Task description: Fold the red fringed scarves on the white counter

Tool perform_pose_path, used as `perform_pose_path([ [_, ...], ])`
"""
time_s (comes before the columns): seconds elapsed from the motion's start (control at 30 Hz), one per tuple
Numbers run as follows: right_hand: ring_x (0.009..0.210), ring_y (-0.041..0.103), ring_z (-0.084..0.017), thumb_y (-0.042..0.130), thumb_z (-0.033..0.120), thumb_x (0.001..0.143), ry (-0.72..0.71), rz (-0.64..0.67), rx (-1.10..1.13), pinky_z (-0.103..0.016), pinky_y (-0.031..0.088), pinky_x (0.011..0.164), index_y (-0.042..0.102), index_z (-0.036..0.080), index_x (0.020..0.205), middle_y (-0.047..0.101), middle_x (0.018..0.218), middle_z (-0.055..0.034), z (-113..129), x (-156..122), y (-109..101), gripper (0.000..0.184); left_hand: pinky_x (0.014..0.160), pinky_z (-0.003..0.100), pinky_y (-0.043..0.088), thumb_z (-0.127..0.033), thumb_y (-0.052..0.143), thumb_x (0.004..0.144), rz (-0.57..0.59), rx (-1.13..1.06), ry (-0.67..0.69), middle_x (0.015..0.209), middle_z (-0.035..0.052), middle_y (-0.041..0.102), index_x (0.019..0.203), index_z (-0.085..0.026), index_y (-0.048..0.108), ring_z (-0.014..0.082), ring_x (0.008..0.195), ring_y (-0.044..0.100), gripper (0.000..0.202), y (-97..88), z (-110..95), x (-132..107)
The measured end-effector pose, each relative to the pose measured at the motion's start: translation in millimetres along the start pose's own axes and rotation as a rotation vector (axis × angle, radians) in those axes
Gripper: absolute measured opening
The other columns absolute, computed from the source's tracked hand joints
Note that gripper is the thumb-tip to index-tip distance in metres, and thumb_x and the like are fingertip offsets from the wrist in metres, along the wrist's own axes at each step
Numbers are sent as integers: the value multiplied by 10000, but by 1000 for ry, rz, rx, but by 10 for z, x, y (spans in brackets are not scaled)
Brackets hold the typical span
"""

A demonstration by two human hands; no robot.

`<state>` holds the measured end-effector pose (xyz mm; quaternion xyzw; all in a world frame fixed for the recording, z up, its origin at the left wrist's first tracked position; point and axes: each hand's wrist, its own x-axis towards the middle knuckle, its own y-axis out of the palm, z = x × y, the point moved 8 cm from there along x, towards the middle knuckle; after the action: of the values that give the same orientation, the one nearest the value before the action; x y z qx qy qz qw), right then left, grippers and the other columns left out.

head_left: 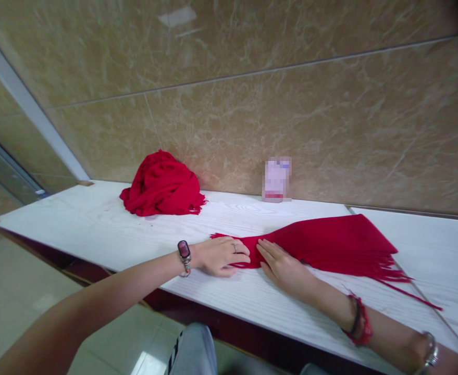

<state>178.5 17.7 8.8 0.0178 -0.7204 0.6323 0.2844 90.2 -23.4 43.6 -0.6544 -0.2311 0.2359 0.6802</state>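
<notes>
A red fringed scarf [330, 242] lies stretched along the white table [96, 229]. My left hand [221, 255] rests on its narrow left end, fingers curled and pressing the cloth; a ring and a wrist watch show. My right hand [283, 263] lies flat on the scarf just to the right, fingers stretched out and together. The two hands almost touch. The scarf's fringe trails off at the right toward the table's front edge.
A bunched pile of red scarves [162, 185] sits at the back left against the tiled wall. A small blurred card [276, 179] leans on the wall behind the scarf. Tiled floor and my knee lie below the table's front edge.
</notes>
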Motion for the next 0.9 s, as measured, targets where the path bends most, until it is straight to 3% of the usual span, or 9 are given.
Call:
perform_pose_path([
  [0.2,1158,482,-269,390,182,848,-18,-17,-3,-396,442,951,537,17,1182,531,1229,-205,3,1,-1,401,811,334,390,-223,490,788,16,70,2,1017,84,566,1009,-173,521,218,894,494,228,122,29,23],
  [0.6,1161,475,-285,405,174,844,0,0,34,-415,424,968,525,-17,1187,518,1231,-232,-8,2,15,411,834,342,383,-238,454,819,37,82,-70,1026,91,543,980,-181,511,221,920,477,180,149,97,-278],
  [0.8,1170,469,-268,404,183,849,12,9,33,-410,415,977,526,22,1196,522,1239,-208,-13,6,12,402,815,328,396,-169,436,804,26,77,-176,943,65,559,923,-194,516,207,885,494,146,57,424,-505],
  [0.9,1170,467,-278,401,181,848,11,5,35,-416,415,976,524,4,1192,518,1236,-222,-12,5,15,406,788,322,411,-157,403,813,-96,69,-286,906,62,547,946,-181,503,198,852,501,168,-87,597,-432],
])
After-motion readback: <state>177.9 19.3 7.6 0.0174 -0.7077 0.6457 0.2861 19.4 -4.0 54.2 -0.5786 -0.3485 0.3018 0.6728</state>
